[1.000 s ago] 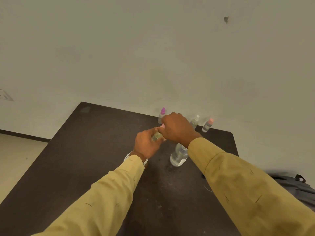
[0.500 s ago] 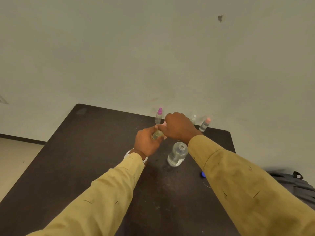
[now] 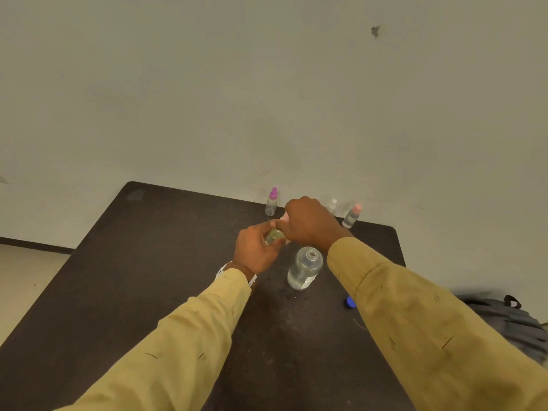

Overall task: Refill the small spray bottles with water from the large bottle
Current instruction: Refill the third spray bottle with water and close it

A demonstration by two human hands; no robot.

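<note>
Dark table (image 3: 148,262): set against the wall
Left hand (image 3: 255,252): curled round a small spray bottle (image 3: 274,236); held above the table
Purple-capped bottle (image 3: 271,201): upright at the far edge
Right hand (image 3: 308,223): fingers curled over the held bottle's top
Large bottle (image 3: 305,266): uncapped; upright just near of the hands
Blue cap (image 3: 350,301): lay to its right

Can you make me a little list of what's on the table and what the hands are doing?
left hand: grips a small bottle
right hand: fingers curled on the small bottle's pink top
large bottle: upright, cap off
blue cap: lying on the table by the right sleeve
back row: purple-topped bottle, white-topped bottle, peach-topped bottle, all upright
</note>
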